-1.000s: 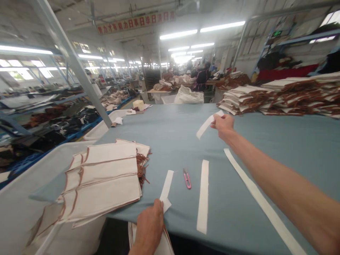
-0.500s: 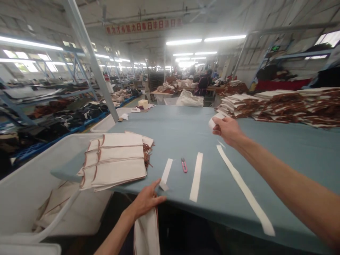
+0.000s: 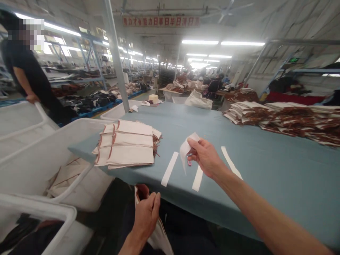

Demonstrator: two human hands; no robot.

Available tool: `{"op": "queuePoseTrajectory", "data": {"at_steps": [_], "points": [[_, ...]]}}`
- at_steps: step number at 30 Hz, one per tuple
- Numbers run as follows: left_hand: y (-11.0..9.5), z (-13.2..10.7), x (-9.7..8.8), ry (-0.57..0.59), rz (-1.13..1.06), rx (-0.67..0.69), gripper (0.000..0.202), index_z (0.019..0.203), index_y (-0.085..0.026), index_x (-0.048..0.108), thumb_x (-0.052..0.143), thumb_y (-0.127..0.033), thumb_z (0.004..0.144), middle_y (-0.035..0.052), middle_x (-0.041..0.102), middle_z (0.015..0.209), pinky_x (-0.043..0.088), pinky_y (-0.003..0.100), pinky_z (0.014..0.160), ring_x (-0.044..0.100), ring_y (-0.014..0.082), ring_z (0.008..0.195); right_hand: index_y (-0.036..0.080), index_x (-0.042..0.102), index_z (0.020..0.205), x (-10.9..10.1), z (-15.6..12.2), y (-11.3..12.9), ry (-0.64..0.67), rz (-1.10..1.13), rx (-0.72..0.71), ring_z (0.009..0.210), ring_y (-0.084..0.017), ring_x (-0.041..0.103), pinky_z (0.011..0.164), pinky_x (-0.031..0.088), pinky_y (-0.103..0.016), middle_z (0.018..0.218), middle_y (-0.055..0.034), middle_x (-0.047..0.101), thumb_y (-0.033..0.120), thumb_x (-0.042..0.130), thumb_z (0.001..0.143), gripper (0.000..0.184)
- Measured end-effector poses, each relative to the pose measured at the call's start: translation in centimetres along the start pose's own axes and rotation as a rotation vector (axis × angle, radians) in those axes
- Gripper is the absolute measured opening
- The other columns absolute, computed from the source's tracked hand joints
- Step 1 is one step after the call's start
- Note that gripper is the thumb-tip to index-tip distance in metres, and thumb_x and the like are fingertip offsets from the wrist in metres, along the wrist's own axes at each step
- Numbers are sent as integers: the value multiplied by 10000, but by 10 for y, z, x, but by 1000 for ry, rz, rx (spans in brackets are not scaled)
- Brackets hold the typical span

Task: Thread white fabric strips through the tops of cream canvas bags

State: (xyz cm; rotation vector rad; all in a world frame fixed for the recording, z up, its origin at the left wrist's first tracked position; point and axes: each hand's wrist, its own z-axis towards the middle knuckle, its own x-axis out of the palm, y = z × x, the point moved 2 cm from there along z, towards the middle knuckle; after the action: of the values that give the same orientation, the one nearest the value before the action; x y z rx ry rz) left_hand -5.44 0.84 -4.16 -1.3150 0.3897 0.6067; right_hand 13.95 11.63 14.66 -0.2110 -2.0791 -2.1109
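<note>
There's the white fabric strip point(image 3: 185, 149), up off the worktop point(image 3: 265, 170), bent over at its top, tail hanging limp. The cream bag point(image 3: 160, 236) with reddish-brown trim hangs below the worktop's near edge, mouth upward.

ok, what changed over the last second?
Right hand carried its white strip from far across the table back toward the person, now above the pink snips. Left hand came off the short strip at the edge and dropped to grip the cream bag below. Stack and other strips unmoved.
</note>
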Motion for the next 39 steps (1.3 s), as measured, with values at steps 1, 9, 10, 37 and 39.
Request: {"op": "queuePoseTrajectory", "data": {"at_steps": [1, 9, 10, 37, 39], "points": [[-5, -12, 3, 40, -21, -7, 358, 658, -218, 512, 463, -369, 979, -43, 454, 522, 303, 255, 553, 493, 135, 490, 155, 664, 768, 10, -6, -4, 19, 22, 9, 523, -115, 624, 384, 505, -165, 647, -27, 703, 536, 934, 598, 497], [-57, -43, 15, 410, -864, -321, 647, 1279, -114, 594, 742, -527, 804, -117, 330, 561, 253, 216, 524, 284, 90, 521, 175, 662, 807, 51, -65, -27, -10, 217, 42, 595, -102, 644, 427, 538, -147, 697, 18, 704, 549, 968, 556, 545], [-60, -40, 13, 338, -956, -323, 781, 1338, -110, 566, 766, -600, 764, -120, 313, 568, 241, 213, 518, 267, 88, 523, 175, 668, 825, 49, -74, -33, -43, 249, 49, 601, -102, 646, 428, 538, -148, 712, 18, 709, 524, 972, 573, 527], [-118, -60, -35, 585, -411, 158, 352, 1125, -219, 783, 451, -319, 1060, 74, 806, 1070, 545, 292, 928, 739, 231, 1009, 234, 736, 1082, -72, -191, -113, -184, -481, 114, 1066, -281, 683, 931, 552, -400, 1156, -109, 746, 649, 546, 954, 474], [-125, -60, -35, 655, -323, 221, 330, 1105, -238, 779, 461, -308, 1048, 68, 802, 1047, 540, 319, 939, 733, 251, 1008, 260, 759, 1065, -56, -188, -81, 20, -574, -45, 1108, -294, 660, 970, 523, -400, 1151, -93, 742, 550, 560, 951, 370]]}}
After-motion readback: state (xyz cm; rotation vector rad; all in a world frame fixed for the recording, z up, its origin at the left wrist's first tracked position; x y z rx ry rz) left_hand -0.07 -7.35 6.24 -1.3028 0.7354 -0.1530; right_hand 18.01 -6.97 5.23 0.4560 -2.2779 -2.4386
